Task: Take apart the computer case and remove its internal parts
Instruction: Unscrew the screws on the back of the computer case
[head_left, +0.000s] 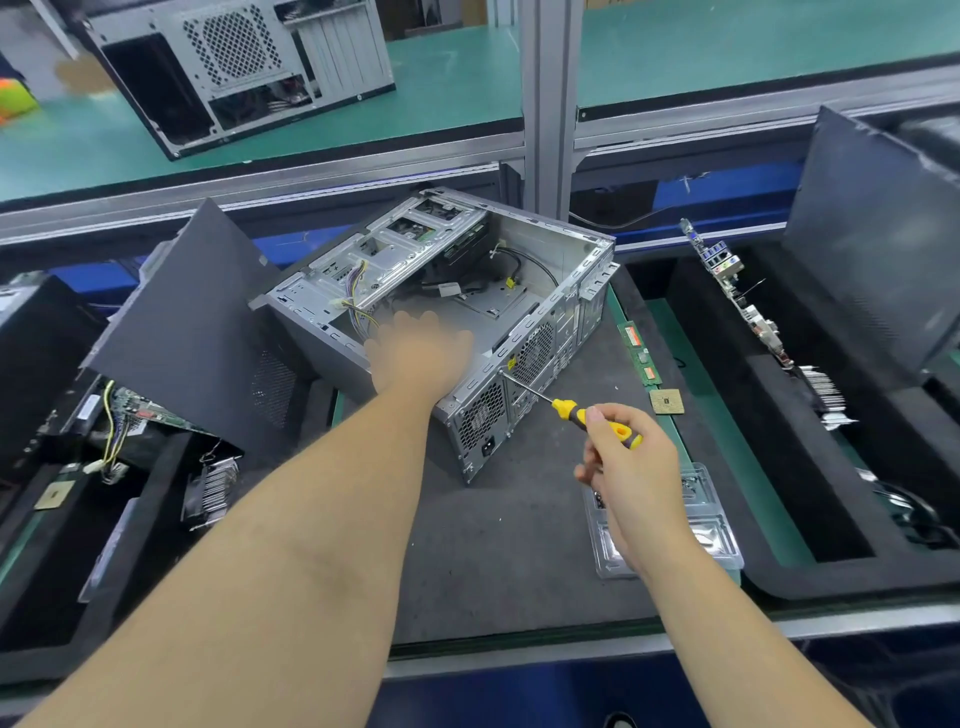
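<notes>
The computer case (441, 312) lies on its side, open, on the dark grey mat (519, 545) in the middle of the desk (519, 652), its perforated rear panel turned towards me. I see a second case (234, 67) on the green upper shelf (441, 93) behind an aluminium post (545, 104). My left hand (421, 353) is blurred over the case's near wall, so I cannot tell how its fingers lie. My right hand (623, 467) grips the yellow-and-black screwdriver (582, 415), whose tip meets the rear panel. Inside the case I can make out a bundle of coloured wires (358, 306) and a black cable (530, 260). Near the mat's right edge lie a memory stick (641, 353) and a processor chip (666, 401); a clear plastic tray (711, 525) sits partly hidden under my right wrist. The black foam bin (727, 467) on the right holds a circuit board (737, 291) on edge and a dark panel (872, 249); the left bin (130, 545) holds another panel (192, 322), a board and a heatsink (213, 488).
</notes>
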